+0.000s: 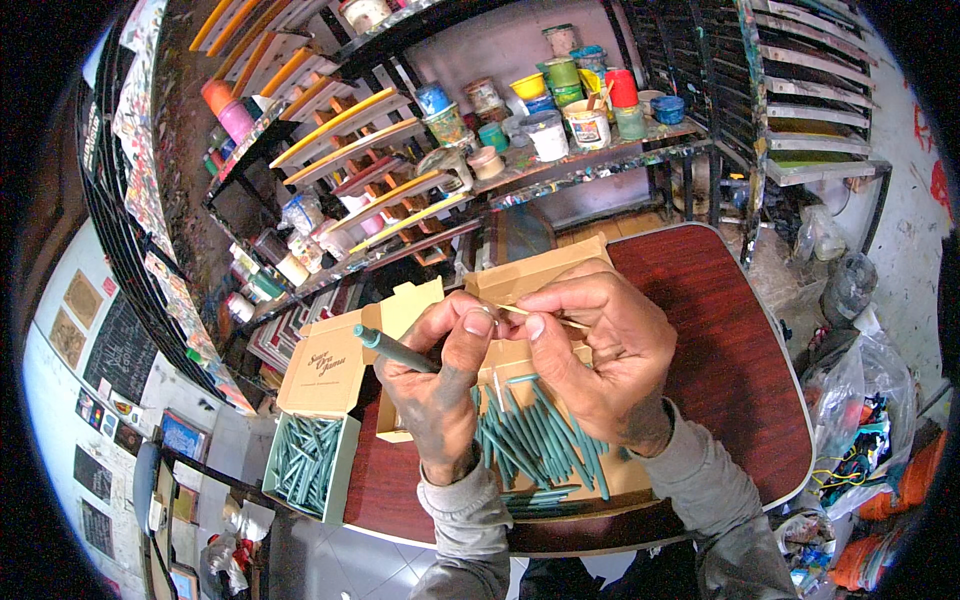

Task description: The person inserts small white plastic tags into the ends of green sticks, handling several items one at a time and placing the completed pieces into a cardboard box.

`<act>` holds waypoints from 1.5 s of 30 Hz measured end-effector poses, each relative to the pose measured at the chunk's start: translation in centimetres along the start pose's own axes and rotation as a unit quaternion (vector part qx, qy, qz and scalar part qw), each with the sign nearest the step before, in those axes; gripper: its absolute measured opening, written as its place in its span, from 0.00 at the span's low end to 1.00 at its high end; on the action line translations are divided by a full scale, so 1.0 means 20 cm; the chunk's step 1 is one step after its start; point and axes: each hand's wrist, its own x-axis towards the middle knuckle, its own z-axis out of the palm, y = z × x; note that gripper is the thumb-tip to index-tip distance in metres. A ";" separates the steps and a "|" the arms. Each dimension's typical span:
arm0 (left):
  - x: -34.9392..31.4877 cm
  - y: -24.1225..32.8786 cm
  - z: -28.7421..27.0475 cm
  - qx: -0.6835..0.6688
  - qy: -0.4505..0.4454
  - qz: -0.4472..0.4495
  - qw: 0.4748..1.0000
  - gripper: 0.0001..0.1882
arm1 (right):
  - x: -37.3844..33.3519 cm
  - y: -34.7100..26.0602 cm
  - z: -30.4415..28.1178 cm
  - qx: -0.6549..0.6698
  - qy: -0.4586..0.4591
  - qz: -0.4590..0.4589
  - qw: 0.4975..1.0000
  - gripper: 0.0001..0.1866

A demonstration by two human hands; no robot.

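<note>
My left hand is closed, with a dark green pen-like tube tucked across it and jutting out to the left. Its thumb and forefinger pinch together at one end of a thin yellowish stick. My right hand grips the same stick between thumb and fingers; what the fingertips cover at its left end is too small to make out. Beneath both hands, many green tubes lie loose in an open cardboard box. Both hands hang above it, apart from these tubes.
A smaller open box full of shorter-looking green tubes stands at the table's left. The dark red table has a rounded edge. Paint pots crowd the shelf behind. Plastic bags sit at the right, beyond the table.
</note>
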 end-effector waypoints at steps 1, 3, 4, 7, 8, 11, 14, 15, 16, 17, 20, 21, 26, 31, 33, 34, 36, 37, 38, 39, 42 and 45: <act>0.00 0.00 0.00 0.010 -0.001 0.003 1.000 0.09 | 0.00 0.00 0.00 -0.005 -0.004 -0.004 1.000 0.07; 0.00 0.00 0.00 0.011 -0.002 0.007 1.000 0.09 | 0.00 0.00 -0.01 -0.010 -0.010 -0.006 1.000 0.07; 0.00 0.00 0.00 0.013 -0.002 0.008 1.000 0.09 | 0.01 0.00 -0.01 -0.011 -0.011 -0.004 1.000 0.07; 0.00 -0.01 0.00 0.018 0.000 0.010 1.000 0.09 | 0.01 0.00 -0.01 -0.002 -0.011 -0.006 1.000 0.07; 0.00 -0.01 0.00 0.018 0.002 0.008 1.000 0.09 | 0.01 0.00 -0.01 0.003 -0.010 -0.009 1.000 0.07; 0.00 -0.01 0.00 0.019 0.004 0.006 1.000 0.09 | 0.01 0.01 -0.01 -0.008 -0.014 -0.020 1.000 0.08; 0.00 -0.01 0.00 0.021 0.008 0.004 1.000 0.09 | 0.01 0.01 -0.01 -0.004 -0.010 -0.024 1.000 0.08; 0.00 -0.01 0.00 0.022 0.010 0.003 1.000 0.09 | 0.01 0.01 0.00 0.007 -0.007 -0.014 1.000 0.08; 0.00 -0.01 0.00 0.020 0.008 0.005 1.000 0.09 | 0.01 0.01 0.00 0.021 -0.001 -0.004 1.000 0.08; 0.00 -0.01 0.00 0.019 0.007 0.007 1.000 0.09 | 0.01 0.00 0.00 0.036 0.005 0.007 0.999 0.08; 0.01 -0.01 0.00 0.019 -0.003 0.009 1.000 0.09 | 0.01 0.00 0.00 0.026 0.004 0.010 1.000 0.08; 0.01 -0.01 0.00 0.012 -0.003 0.005 1.000 0.09 | 0.01 0.00 0.00 0.020 0.001 0.008 1.000 0.08; 0.01 -0.02 0.01 0.057 0.020 0.001 0.998 0.14 | 0.01 0.00 0.00 0.010 -0.006 0.005 1.000 0.08; 0.03 -0.05 0.02 0.055 0.021 0.028 0.998 0.14 | 0.01 0.00 0.00 0.026 0.001 0.012 1.000 0.08; 0.03 -0.05 0.02 0.054 0.019 0.035 0.998 0.14 | 0.01 0.00 0.00 0.025 0.003 0.010 1.000 0.08; 0.03 -0.05 0.02 0.064 0.020 0.037 0.997 0.14 | 0.01 0.00 0.00 0.019 0.002 0.005 1.000 0.08; 0.02 -0.03 0.02 0.091 0.022 0.020 0.995 0.14 | 0.02 0.00 0.00 0.014 -0.001 0.000 1.000 0.08; 0.02 -0.03 0.01 0.094 0.021 0.018 0.995 0.14 | 0.02 0.00 0.00 0.014 -0.002 0.000 1.000 0.08; 0.01 -0.03 0.01 0.097 0.020 0.016 0.995 0.14 | 0.02 0.01 0.00 0.015 -0.002 0.000 1.000 0.08; 0.01 -0.03 0.01 0.098 0.019 0.016 0.995 0.14 | 0.02 0.01 -0.01 0.006 -0.005 -0.007 1.000 0.08; 0.02 -0.03 0.01 0.096 0.018 0.019 0.995 0.14 | 0.02 0.01 -0.01 -0.009 -0.011 -0.020 1.000 0.08; 0.02 -0.03 0.00 0.087 0.012 0.017 0.996 0.13 | 0.02 0.01 -0.01 -0.002 -0.012 -0.013 1.000 0.08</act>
